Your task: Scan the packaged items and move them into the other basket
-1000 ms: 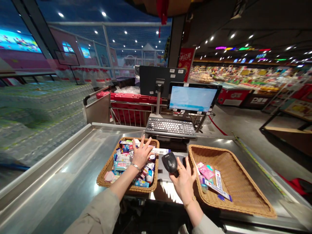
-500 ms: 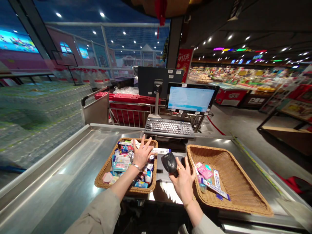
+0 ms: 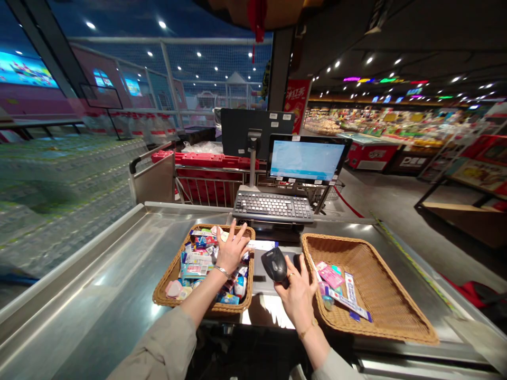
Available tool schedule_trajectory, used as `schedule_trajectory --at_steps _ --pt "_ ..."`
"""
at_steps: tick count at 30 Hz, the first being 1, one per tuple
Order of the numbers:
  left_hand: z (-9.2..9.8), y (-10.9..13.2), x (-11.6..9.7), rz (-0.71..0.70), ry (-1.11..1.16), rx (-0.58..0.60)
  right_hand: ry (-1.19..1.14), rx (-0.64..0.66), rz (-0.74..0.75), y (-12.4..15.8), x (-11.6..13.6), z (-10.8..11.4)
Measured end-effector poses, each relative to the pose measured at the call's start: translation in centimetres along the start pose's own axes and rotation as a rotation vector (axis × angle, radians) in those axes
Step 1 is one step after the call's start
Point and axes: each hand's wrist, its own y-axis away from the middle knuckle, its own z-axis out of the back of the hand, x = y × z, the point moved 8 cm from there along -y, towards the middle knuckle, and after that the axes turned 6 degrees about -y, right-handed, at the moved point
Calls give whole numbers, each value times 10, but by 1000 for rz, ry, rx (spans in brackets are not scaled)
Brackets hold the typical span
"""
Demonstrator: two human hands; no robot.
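Note:
My left hand (image 3: 233, 250) is over the left wicker basket (image 3: 166, 285), fingers spread across a long white toothpaste box (image 3: 263, 245) gripped beneath them. The box's blue end sticks out past the basket's right rim; the thumb is mostly hidden. Small packaged goods fill this basket, among them blue packets (image 3: 194, 270) and a pink item (image 3: 173, 288). In my right hand (image 3: 298, 295) is a black barcode scanner (image 3: 274, 264), its head tilted toward the box. Right of that hand stands the second wicker basket (image 3: 392, 295), holding a pink packet (image 3: 330, 274) and long narrow boxes (image 3: 350, 302).
Behind the baskets is a keyboard (image 3: 273, 206), with a lit screen (image 3: 307, 160) and the back of a dark monitor (image 3: 255, 132) above it. The steel counter (image 3: 119, 279) has raised edges. Beyond it are a shopping cart (image 3: 206, 190) and stacked bottle packs (image 3: 79, 174).
The view has shifted slightly. Both hands stay nearly where they were, still holding the toothpaste box and the barcode scanner; the box's top face with its barcode looks brighter and less distinct.

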Motion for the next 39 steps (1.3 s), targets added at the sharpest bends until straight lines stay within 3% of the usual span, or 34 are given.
schedule_trajectory --at_steps 11,25,39 --pt "-1 -2 -2 10 4 3 9 15 20 4 3 1" --pt "0 -4 -8 5 10 7 147 -57 -16 7 -9 5" --pt "-3 -18 -33 -63 25 -21 156 -68 -126 13 -32 16"
